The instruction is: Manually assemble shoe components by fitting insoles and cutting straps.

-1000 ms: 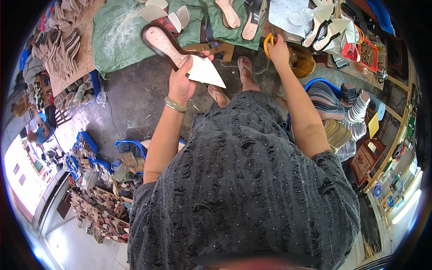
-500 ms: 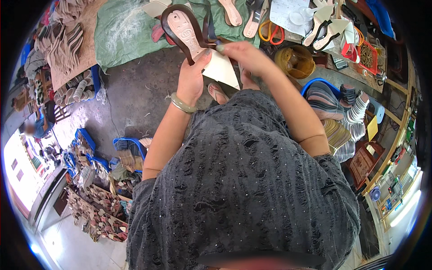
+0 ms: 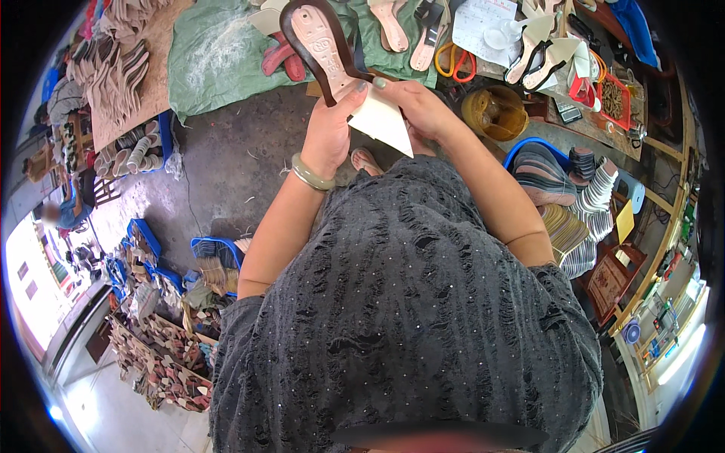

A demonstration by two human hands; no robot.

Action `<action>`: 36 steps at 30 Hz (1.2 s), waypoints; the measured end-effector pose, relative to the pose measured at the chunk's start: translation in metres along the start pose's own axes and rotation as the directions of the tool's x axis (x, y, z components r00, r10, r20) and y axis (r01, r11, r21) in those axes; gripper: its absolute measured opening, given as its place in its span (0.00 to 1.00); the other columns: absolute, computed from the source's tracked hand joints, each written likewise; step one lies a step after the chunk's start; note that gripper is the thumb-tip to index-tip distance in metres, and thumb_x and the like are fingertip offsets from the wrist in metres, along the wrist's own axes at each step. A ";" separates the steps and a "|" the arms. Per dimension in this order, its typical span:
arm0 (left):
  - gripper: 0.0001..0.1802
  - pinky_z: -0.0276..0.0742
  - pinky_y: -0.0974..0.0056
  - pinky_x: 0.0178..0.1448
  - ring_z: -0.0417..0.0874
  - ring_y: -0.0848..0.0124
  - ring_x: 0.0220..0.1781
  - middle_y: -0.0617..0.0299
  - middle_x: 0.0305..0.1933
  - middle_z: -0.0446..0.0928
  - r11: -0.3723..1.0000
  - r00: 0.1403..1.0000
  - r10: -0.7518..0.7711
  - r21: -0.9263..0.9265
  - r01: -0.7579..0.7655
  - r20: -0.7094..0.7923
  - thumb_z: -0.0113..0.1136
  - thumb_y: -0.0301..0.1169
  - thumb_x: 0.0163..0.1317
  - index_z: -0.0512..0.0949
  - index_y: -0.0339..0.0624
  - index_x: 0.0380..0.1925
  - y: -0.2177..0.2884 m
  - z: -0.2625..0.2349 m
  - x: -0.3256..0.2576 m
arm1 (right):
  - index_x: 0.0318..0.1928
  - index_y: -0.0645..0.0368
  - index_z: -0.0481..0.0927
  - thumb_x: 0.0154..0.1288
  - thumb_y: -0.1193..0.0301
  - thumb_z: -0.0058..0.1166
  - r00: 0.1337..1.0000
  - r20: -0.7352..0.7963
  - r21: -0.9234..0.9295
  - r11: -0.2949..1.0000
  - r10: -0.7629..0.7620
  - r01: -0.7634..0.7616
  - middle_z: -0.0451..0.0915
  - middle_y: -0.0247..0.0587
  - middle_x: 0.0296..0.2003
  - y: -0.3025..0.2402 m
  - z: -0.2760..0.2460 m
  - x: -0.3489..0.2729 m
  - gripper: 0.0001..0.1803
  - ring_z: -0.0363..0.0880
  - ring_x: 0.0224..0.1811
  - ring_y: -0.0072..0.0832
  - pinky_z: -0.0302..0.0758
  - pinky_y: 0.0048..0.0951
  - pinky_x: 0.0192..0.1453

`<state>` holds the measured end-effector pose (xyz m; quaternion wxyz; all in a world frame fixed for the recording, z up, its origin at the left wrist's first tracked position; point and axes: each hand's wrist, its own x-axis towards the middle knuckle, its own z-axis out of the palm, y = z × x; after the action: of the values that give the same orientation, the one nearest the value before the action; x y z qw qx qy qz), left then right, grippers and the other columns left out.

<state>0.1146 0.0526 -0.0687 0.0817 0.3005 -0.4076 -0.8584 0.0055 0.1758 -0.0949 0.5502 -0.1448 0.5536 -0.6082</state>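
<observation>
Above the floor, near the table's front edge, I hold a shoe last with its pinkish underside up. A dark brown shoe upper wraps round its edge, and a cream pointed flap sticks out at the end nearest me. My left hand, with a pale bangle on the wrist, grips the near end from the left, thumb on top. On the other side my right hand closes on the same end, its thumb by the flap's upper corner. The right fingers underneath are hidden.
A green cloth covers part of the table, with red pieces on it. Orange-handled scissors lie further right. A yellowish tub and a blue basket full of soles stand at my right.
My right hand, blurred and slightly raised before, has settled against the near end of the last with its thumb on it. The last and both hands have shifted slightly right.
</observation>
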 end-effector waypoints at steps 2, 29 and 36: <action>0.17 0.72 0.66 0.52 0.78 0.71 0.47 0.59 0.45 0.77 0.972 0.997 0.063 0.222 -0.072 0.047 0.52 0.37 0.66 0.72 0.36 0.48 0.004 -0.002 0.003 | 0.32 0.66 0.81 0.68 0.52 0.46 0.997 -0.078 -0.140 0.990 -0.010 0.000 0.74 0.28 0.21 0.001 0.000 0.007 0.27 0.67 0.23 0.15 0.66 0.21 0.28; 0.30 0.71 0.59 0.35 0.80 0.60 0.32 0.47 0.29 0.78 0.479 0.737 0.674 0.785 -0.392 -0.043 0.36 0.52 0.70 0.77 0.35 0.35 0.060 0.063 0.121 | 0.43 0.64 0.79 0.72 0.63 0.40 0.730 -0.197 -0.021 0.747 -0.654 0.664 0.81 0.34 0.35 -0.099 -0.015 0.105 0.18 0.74 0.37 0.16 0.71 0.20 0.43; 0.27 0.72 0.59 0.47 0.78 0.56 0.44 0.48 0.45 0.75 0.113 0.806 0.490 0.893 -0.436 0.331 0.63 0.40 0.55 0.66 0.35 0.48 0.037 0.072 0.109 | 0.47 0.70 0.73 0.74 0.61 0.35 0.794 -0.275 0.248 0.758 -0.543 0.604 0.81 0.45 0.41 -0.108 -0.056 0.118 0.22 0.78 0.44 0.27 0.73 0.26 0.51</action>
<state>-0.0191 0.0326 -0.0549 0.1599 0.1656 -0.9010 -0.3677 -0.1353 0.0835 -0.0750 0.2983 -0.1584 0.4239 -0.8403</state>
